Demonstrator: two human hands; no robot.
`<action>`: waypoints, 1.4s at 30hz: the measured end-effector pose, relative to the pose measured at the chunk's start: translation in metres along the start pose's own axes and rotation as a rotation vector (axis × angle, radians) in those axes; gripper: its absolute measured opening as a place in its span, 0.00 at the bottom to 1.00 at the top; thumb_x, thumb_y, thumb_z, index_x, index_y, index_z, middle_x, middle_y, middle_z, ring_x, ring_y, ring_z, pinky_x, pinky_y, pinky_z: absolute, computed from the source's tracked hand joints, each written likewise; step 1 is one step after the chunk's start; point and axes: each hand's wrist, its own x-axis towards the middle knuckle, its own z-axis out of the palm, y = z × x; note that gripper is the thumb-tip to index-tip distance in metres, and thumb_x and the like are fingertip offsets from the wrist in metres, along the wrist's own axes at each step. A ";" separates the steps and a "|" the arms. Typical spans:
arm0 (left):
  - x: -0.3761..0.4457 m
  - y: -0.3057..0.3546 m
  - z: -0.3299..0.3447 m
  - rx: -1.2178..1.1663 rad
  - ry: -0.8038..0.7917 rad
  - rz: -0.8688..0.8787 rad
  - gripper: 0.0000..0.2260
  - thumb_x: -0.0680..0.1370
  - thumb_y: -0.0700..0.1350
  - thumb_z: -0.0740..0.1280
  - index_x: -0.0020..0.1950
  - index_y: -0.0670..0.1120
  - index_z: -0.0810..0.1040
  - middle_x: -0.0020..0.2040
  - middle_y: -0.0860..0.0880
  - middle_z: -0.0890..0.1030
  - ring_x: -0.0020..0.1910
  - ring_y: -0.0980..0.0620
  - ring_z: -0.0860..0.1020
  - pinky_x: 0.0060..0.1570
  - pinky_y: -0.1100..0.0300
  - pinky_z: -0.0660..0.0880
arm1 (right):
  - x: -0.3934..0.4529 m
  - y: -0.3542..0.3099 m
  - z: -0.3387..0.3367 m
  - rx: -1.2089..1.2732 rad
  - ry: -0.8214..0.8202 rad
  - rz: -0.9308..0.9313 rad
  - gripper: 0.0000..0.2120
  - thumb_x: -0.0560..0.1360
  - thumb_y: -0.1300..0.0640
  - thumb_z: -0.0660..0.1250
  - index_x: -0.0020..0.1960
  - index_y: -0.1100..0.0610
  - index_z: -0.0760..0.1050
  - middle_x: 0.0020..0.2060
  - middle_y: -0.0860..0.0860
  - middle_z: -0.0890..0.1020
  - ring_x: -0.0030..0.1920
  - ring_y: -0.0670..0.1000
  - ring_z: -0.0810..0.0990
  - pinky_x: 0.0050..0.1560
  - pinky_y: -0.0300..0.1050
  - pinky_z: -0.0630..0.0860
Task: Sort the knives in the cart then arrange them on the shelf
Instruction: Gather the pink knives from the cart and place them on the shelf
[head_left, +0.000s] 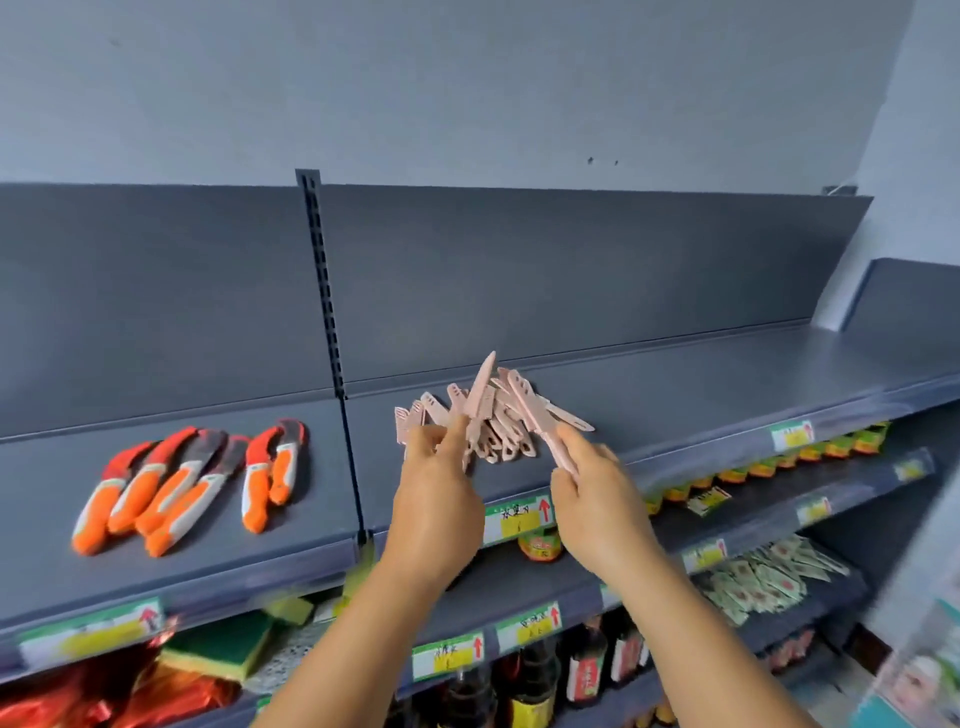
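Both forearms reach up and away from me toward the top shelf (727, 374), bare, converging a little as they rise. My left hand (434, 499) shows its back to the camera, wrist bent slightly back, and its fingers are curled round the handles of several pink knives; one upright pink knife (480, 395) stands out of that grip with its tip pointing up and a little right, thumb pressed along its lower part. My right hand (597, 499) sits just beside it, also back toward me, fingers and thumb pinching the handle of a slanted pink knife (535, 421) whose sheathed blade leans up and to the left, crossing over the others.

Behind and between the two hands, a pile of pink knives (506, 434) lies on the shelf board, fanned out unevenly, handles mostly toward the front edge. How many of them my left hand actually holds I cannot tell.

Well to the left, past the slotted upright post (324, 291), six orange-handled knives (192, 483) lie in a loose row on the neighbouring shelf section.

Below, I see yellow-and-green price tags (519, 514), dark sauce bottles (587, 665), green-yellow sponges (223, 649) and small packets (769, 577).
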 end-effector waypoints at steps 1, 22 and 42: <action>0.008 -0.005 -0.003 0.014 -0.007 -0.013 0.29 0.74 0.29 0.56 0.74 0.47 0.64 0.57 0.51 0.63 0.53 0.47 0.72 0.52 0.60 0.72 | 0.009 -0.005 0.005 -0.018 -0.013 0.004 0.22 0.81 0.59 0.53 0.74 0.50 0.60 0.64 0.53 0.69 0.59 0.55 0.74 0.57 0.47 0.71; 0.114 -0.065 0.067 0.421 -0.289 -0.293 0.15 0.80 0.45 0.58 0.65 0.43 0.71 0.67 0.47 0.69 0.64 0.44 0.67 0.61 0.55 0.67 | 0.156 0.012 0.089 -0.397 -0.329 0.000 0.28 0.78 0.56 0.59 0.76 0.52 0.54 0.73 0.51 0.59 0.70 0.56 0.57 0.68 0.50 0.62; 0.065 -0.046 0.049 0.293 -0.088 0.022 0.15 0.82 0.49 0.55 0.64 0.46 0.72 0.61 0.49 0.75 0.58 0.48 0.72 0.55 0.54 0.71 | 0.085 0.015 0.045 -0.256 -0.168 -0.086 0.23 0.82 0.48 0.50 0.76 0.47 0.53 0.76 0.45 0.55 0.75 0.51 0.52 0.73 0.49 0.52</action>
